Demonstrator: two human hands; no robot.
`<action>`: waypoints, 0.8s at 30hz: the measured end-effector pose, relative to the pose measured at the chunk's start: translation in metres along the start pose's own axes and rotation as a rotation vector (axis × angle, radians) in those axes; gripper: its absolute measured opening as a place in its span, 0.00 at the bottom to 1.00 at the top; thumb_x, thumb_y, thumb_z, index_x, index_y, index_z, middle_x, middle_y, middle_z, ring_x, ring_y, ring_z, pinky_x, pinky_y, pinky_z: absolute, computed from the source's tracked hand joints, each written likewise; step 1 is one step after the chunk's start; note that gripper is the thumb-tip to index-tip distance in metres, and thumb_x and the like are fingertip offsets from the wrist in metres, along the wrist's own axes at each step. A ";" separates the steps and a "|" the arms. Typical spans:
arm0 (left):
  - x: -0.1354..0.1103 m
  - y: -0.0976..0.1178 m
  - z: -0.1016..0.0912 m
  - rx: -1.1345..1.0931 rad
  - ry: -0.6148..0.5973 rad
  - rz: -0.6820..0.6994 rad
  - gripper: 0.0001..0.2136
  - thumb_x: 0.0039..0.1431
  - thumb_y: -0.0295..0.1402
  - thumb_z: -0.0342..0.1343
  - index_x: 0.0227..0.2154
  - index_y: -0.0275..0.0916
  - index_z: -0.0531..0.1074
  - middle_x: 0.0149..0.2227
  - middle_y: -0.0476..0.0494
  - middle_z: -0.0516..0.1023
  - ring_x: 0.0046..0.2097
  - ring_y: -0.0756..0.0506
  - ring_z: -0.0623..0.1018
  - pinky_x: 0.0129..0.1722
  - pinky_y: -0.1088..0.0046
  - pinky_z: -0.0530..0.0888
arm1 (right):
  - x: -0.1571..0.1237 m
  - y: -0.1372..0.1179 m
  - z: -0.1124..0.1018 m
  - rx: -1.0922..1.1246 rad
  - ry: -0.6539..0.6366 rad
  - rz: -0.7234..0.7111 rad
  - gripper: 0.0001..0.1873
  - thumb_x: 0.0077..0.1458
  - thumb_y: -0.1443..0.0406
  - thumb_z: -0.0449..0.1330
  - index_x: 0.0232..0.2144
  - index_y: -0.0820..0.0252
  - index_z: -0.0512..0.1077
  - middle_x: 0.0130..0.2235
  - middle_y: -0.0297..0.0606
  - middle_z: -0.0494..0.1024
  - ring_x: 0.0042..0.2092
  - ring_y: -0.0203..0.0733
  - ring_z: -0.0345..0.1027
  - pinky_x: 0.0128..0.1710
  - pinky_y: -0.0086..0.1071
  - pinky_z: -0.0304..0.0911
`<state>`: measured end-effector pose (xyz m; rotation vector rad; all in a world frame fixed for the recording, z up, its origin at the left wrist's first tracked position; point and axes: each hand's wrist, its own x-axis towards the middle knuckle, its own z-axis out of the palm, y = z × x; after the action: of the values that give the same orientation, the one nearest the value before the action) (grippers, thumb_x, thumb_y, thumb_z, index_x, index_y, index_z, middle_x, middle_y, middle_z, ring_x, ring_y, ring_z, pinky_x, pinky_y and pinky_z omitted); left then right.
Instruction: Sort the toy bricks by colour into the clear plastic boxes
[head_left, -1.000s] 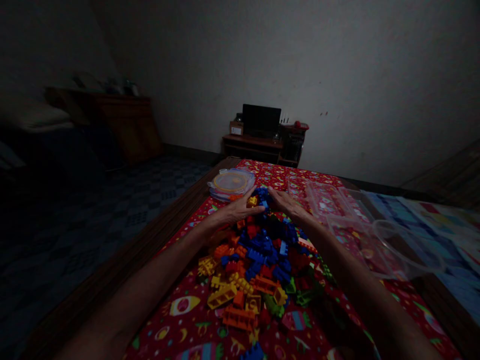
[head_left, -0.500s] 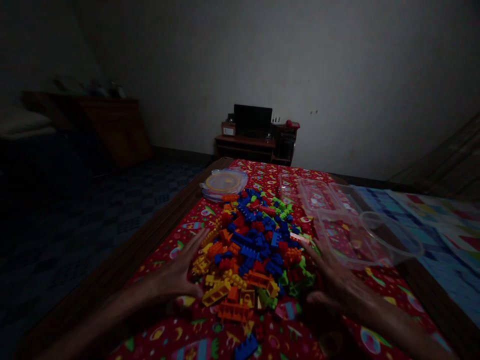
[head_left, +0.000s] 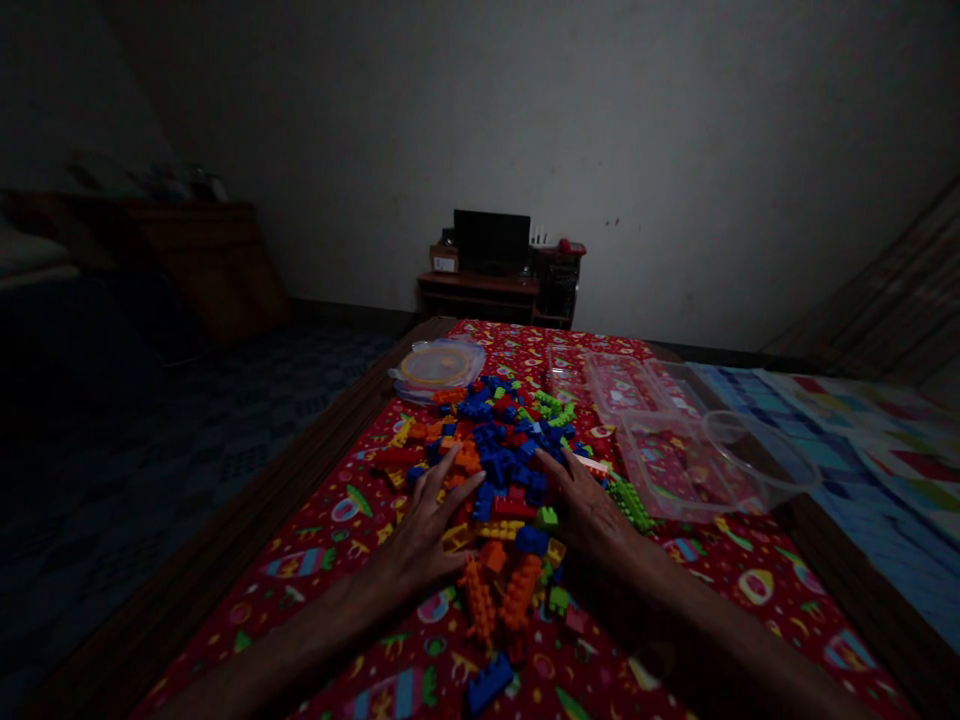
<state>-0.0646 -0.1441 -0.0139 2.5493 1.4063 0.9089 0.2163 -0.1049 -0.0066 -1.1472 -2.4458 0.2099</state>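
A heap of small plastic building bricks [head_left: 495, 470], blue, red, orange, yellow and green, lies on a red patterned tablecloth [head_left: 322, 540]. My left hand [head_left: 424, 530] rests flat on the heap's near left side with its fingers spread. My right hand [head_left: 589, 510] lies flat on the near right side, fingers stretched forward. Both hands press on the bricks and hold nothing. A loose blue brick [head_left: 487, 683] sits close to me, apart from the heap.
Stacked clear round lids [head_left: 435, 365] lie beyond the heap at the left. Clear plastic containers [head_left: 679, 455] stand to the right. The table's wooden edge [head_left: 247, 510] runs along the left. A dark cabinet with a screen [head_left: 495, 270] stands against the far wall.
Both hands went from the far end of the heap to its near sides, then forward onto it. The bricks have been pushed further away and closer together.
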 end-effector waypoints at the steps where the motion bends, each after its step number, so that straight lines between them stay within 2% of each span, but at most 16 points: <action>1: 0.006 0.000 0.000 0.006 0.006 -0.005 0.43 0.52 0.35 0.63 0.65 0.57 0.43 0.69 0.39 0.34 0.65 0.27 0.52 0.56 0.43 0.64 | 0.004 0.001 -0.002 0.019 0.014 -0.004 0.46 0.54 0.69 0.57 0.68 0.49 0.38 0.67 0.53 0.48 0.67 0.58 0.45 0.57 0.52 0.58; 5: 0.039 -0.008 0.003 0.025 0.010 0.019 0.38 0.54 0.33 0.60 0.65 0.53 0.49 0.69 0.38 0.41 0.66 0.29 0.53 0.58 0.43 0.62 | 0.027 0.005 -0.015 0.076 0.016 -0.017 0.39 0.57 0.67 0.54 0.67 0.51 0.43 0.64 0.51 0.56 0.66 0.55 0.47 0.58 0.51 0.56; 7: 0.060 -0.016 0.003 0.018 0.014 0.038 0.35 0.55 0.34 0.59 0.64 0.48 0.52 0.68 0.35 0.43 0.66 0.30 0.52 0.60 0.45 0.59 | 0.043 0.006 -0.021 0.102 0.027 -0.022 0.36 0.59 0.65 0.54 0.66 0.53 0.48 0.63 0.50 0.59 0.64 0.54 0.51 0.58 0.50 0.57; 11: 0.098 -0.027 -0.003 -0.038 0.011 -0.018 0.32 0.56 0.39 0.58 0.62 0.43 0.56 0.68 0.35 0.47 0.66 0.34 0.56 0.61 0.53 0.61 | 0.081 0.010 -0.035 0.131 0.107 0.016 0.28 0.61 0.61 0.52 0.63 0.60 0.57 0.58 0.51 0.67 0.58 0.51 0.62 0.55 0.46 0.60; 14: 0.109 -0.029 -0.013 -0.024 0.003 -0.015 0.28 0.60 0.41 0.53 0.62 0.43 0.56 0.66 0.37 0.54 0.65 0.37 0.59 0.62 0.54 0.60 | 0.089 0.017 -0.044 0.127 0.145 0.023 0.27 0.62 0.61 0.50 0.62 0.62 0.58 0.57 0.52 0.68 0.57 0.50 0.64 0.55 0.45 0.60; 17: 0.092 -0.018 -0.027 0.032 0.021 0.053 0.22 0.64 0.41 0.48 0.60 0.43 0.60 0.63 0.38 0.61 0.64 0.39 0.62 0.62 0.54 0.60 | 0.060 0.021 -0.052 0.078 0.145 -0.025 0.28 0.62 0.60 0.51 0.63 0.56 0.57 0.62 0.50 0.62 0.62 0.51 0.58 0.57 0.47 0.59; 19: 0.065 -0.002 -0.036 0.068 -0.001 0.136 0.20 0.66 0.38 0.46 0.59 0.44 0.61 0.63 0.39 0.62 0.64 0.39 0.62 0.62 0.54 0.61 | 0.025 0.015 -0.056 0.042 0.058 -0.064 0.29 0.62 0.60 0.52 0.64 0.50 0.53 0.65 0.46 0.58 0.63 0.50 0.56 0.57 0.48 0.60; 20: 0.050 0.009 -0.040 0.069 -0.042 0.221 0.21 0.65 0.37 0.47 0.60 0.45 0.60 0.64 0.40 0.61 0.64 0.39 0.60 0.62 0.54 0.61 | 0.006 0.009 -0.057 0.030 0.032 -0.080 0.30 0.62 0.60 0.52 0.65 0.47 0.52 0.66 0.44 0.56 0.63 0.50 0.55 0.57 0.48 0.61; 21: 0.033 0.021 -0.043 0.068 -0.134 0.305 0.22 0.64 0.37 0.49 0.61 0.46 0.59 0.65 0.42 0.59 0.65 0.40 0.58 0.63 0.54 0.60 | -0.013 0.001 -0.059 0.022 -0.015 -0.107 0.32 0.61 0.59 0.53 0.66 0.46 0.50 0.67 0.43 0.54 0.64 0.49 0.53 0.57 0.47 0.61; 23: 0.003 0.046 -0.046 0.043 -0.275 0.544 0.27 0.60 0.43 0.54 0.62 0.47 0.58 0.64 0.45 0.61 0.65 0.40 0.59 0.63 0.57 0.60 | -0.045 -0.020 -0.060 -0.009 -0.110 -0.223 0.36 0.59 0.57 0.56 0.66 0.46 0.49 0.68 0.44 0.48 0.67 0.51 0.46 0.59 0.46 0.59; 24: -0.008 0.057 -0.045 0.048 -0.370 0.629 0.26 0.60 0.41 0.55 0.61 0.50 0.59 0.64 0.50 0.62 0.65 0.43 0.60 0.64 0.59 0.59 | -0.056 -0.030 -0.060 -0.022 -0.163 -0.295 0.37 0.58 0.56 0.57 0.66 0.46 0.49 0.68 0.44 0.46 0.68 0.51 0.43 0.60 0.45 0.58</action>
<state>-0.0498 -0.1922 0.0390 3.0379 0.5361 0.4061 0.2536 -0.1696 0.0384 -0.7903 -2.7292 0.1932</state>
